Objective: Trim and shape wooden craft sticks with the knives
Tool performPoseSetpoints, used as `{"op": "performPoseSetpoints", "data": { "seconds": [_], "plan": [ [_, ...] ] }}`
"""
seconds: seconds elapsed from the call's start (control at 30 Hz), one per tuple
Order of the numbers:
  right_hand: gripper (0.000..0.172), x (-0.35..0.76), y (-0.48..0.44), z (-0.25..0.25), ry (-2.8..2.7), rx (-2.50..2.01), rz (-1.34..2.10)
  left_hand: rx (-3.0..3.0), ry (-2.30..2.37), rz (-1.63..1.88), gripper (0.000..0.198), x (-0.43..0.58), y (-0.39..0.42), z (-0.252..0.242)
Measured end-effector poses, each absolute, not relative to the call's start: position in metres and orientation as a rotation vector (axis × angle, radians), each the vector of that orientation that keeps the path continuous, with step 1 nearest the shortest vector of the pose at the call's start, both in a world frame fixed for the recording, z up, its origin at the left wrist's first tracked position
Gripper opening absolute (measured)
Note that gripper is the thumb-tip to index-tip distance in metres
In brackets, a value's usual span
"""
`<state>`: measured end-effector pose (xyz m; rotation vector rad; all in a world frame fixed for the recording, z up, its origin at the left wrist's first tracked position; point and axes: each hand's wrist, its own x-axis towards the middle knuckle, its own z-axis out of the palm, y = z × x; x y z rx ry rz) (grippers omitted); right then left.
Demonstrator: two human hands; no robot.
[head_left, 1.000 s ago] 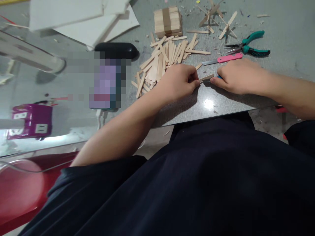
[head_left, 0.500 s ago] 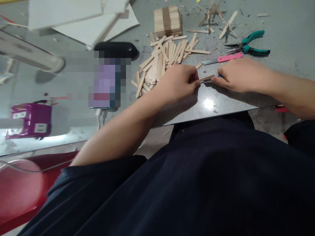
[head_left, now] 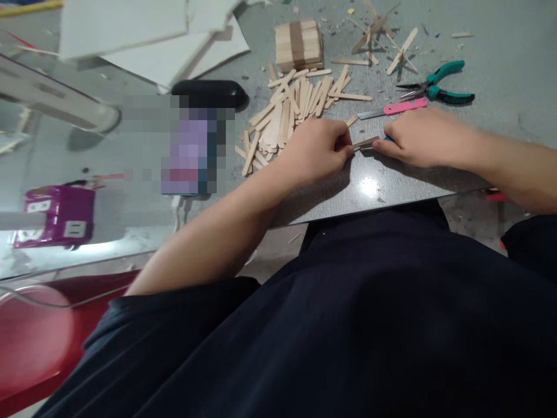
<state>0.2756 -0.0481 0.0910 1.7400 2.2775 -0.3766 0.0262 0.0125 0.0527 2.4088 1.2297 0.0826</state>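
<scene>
Left hand [head_left: 317, 144] and right hand [head_left: 420, 136] close in on a wooden stick [head_left: 365, 141]!
And look: left fingers [head_left: 345, 152] pinched tight on the stick, right fingers curled round a mostly hidden blue thing [head_left: 390, 139]. Loose sticks [head_left: 278, 122] crowd in beyond the left; the pink-handled blade [head_left: 404, 107] and pliers [head_left: 435, 87] lie just past the right. Nearer, the counter [head_left: 407, 179] runs to its edge.

left hand [head_left: 319, 145] pinches a stick [head_left: 365, 141]; right hand [head_left: 420, 136] grips a blue thing [head_left: 389, 139]; knife [head_left: 391, 109] and pliers [head_left: 432, 90] lie beyond.
</scene>
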Motion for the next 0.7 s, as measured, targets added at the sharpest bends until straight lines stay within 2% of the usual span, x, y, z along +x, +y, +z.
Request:
{"op": "performPoseSetpoints", "data": {
  "seconds": [0.2, 0.37, 0.7],
  "plan": [
    [0.078, 0.2741, -0.0467, 0.091, 2.268, 1.702, -0.338, 2.38, 1.236, 0.084, 0.016, 0.0272, 0.0098, 0.0558],
    [0.077, 0.2743, -0.0449, 0.0887, 2.267, 1.714, -0.333, 2.36, 1.229, 0.094, 0.012, 0.0281, 0.0116, 0.0533],
    [0.073, 0.2709, -0.0511, 0.0868, 2.283, 1.751, -0.251, 2.327, 1.224, 0.075, 0.017, 0.0272, 0.0102, 0.0531]
  ]
}}
